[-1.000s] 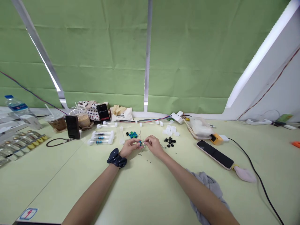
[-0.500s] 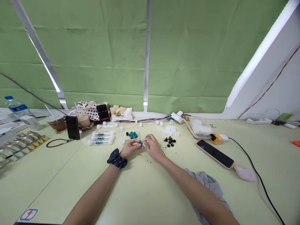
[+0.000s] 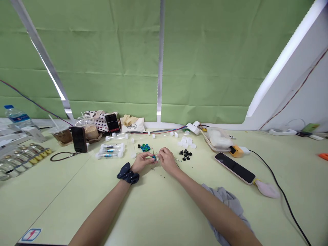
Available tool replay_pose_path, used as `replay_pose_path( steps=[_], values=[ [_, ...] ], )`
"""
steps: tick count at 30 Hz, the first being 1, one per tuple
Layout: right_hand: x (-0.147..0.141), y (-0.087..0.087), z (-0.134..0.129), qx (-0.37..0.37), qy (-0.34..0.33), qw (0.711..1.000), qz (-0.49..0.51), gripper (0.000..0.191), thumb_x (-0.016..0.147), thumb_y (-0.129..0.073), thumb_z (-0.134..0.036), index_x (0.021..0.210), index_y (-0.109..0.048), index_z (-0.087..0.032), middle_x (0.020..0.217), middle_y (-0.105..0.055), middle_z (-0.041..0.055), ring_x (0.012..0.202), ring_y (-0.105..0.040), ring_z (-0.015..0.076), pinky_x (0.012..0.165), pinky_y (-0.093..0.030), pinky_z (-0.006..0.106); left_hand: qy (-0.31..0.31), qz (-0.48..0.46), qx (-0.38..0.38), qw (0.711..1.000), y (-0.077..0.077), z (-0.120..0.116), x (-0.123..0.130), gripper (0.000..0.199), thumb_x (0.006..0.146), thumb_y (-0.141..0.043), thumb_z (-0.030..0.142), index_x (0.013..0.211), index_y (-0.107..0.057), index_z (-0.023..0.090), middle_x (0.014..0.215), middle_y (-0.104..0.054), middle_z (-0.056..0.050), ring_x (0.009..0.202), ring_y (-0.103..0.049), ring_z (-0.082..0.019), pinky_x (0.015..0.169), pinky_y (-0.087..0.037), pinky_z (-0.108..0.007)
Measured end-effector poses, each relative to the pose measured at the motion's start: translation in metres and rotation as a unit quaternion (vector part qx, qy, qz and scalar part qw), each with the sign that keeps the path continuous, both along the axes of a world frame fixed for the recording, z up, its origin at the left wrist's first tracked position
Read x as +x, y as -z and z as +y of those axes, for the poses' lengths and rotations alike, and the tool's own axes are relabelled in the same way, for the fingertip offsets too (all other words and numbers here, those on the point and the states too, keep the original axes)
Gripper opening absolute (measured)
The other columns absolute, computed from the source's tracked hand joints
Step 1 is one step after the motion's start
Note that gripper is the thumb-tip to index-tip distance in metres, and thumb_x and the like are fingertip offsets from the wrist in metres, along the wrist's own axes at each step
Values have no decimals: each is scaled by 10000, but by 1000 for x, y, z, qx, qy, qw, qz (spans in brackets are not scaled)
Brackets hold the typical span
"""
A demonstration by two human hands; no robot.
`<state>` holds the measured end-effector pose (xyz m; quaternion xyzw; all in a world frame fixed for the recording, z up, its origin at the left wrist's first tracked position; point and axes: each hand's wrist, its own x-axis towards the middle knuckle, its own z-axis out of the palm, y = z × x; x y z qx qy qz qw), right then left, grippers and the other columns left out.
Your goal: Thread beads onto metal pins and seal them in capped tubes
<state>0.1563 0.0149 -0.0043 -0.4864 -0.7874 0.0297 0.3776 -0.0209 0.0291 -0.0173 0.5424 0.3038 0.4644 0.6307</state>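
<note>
On my far-off screen, blue piece (image 3: 154, 158) sits between two hands. Left hand (image 3: 139, 162) is nearer: its thumb and finger pinch blue piece. Right hand (image 3: 167, 160) is just right of it, fingers curled in; too small for me to tell if they grip shiny bit (image 3: 157, 157) at their tips. Thin dark stick (image 3: 153, 149) points almost straight up by blue piece. Blue-green beads (image 3: 145, 147) lie just past left hand.

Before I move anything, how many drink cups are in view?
2: the left cup beside the upright black device, and the right cup partly behind it, near the patterned bag. Others may be hidden.
</note>
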Motion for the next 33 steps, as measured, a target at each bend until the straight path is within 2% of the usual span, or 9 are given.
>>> replay_pose_path(
  steps=[6, 14, 18, 22, 25, 33],
  values=[
    [-1, 0, -1, -16, 0, 1000, 4, 255, 918, -366, -272, 742, -535, -198, 893, -533, 45, 840, -482, 172, 726, -362, 303, 1, 6, 2, 1000, -1, 0, 0, 319, 614, -774, 241, 838, -590, 107, 830, -710, -80, 731, -686, -229, 714, -520, -346],
    [-6, 6, 1, -73, -84, 990, 88, 314, 945, -233, -295, 739, -451, -200, 791, -467, 19, 711, -479, 144, 672, -398, 278, 11, 8, 4, 1000, 1, 0, 1, 319, 614, -773, 255, 838, -600, 109, 844, -707, -84, 741, -685, -224, 721, -519, -338],
    [-6, 8, 0, -68, -115, 985, 105, 249, 929, -260, -264, 763, -436, -207, 830, -475, 27, 759, -488, 154, 711, -413, 296, 9, 6, 4, 1000, 1, 0, 1, 313, 616, -772, 255, 837, -603, 112, 850, -706, -75, 725, -685, -207, 728, -520, -332],
    [-5, 6, -2, -65, -140, 979, 130, 78, 889, -346, -232, 894, -420, -207, 946, -491, 51, 871, -499, 170, 767, -429, 327, 4, 7, 9, 1000, 0, -1, 1, 324, 623, -767, 259, 854, -601, 104, 832, -707, -79, 717, -684, -203, 722, -519, -330],
    [-5, 6, -2, -59, -138, 978, 146, 75, 868, -361, -203, 930, -403, -200, 1014, -485, 74, 931, -498, 178, 793, -432, 343, 4, 8, 8, 1000, -1, -1, 1, 332, 622, -767, 269, 855, -599, 102, 860, -706, -90, 730, -684, -214, 735, -517, -350],
    [-10, 7, -2, -27, -94, 983, 155, 114, 863, -342, -172, 847, -451, -199, 1031, -479, 81, 945, -512, 177, 799, -446, 336, -1, 13, -1, 1000, -2, -2, 1, 358, 594, -783, 286, 847, -603, 107, 849, -709, -87, 735, -686, -231, 744, -513, -371]
  ],
)
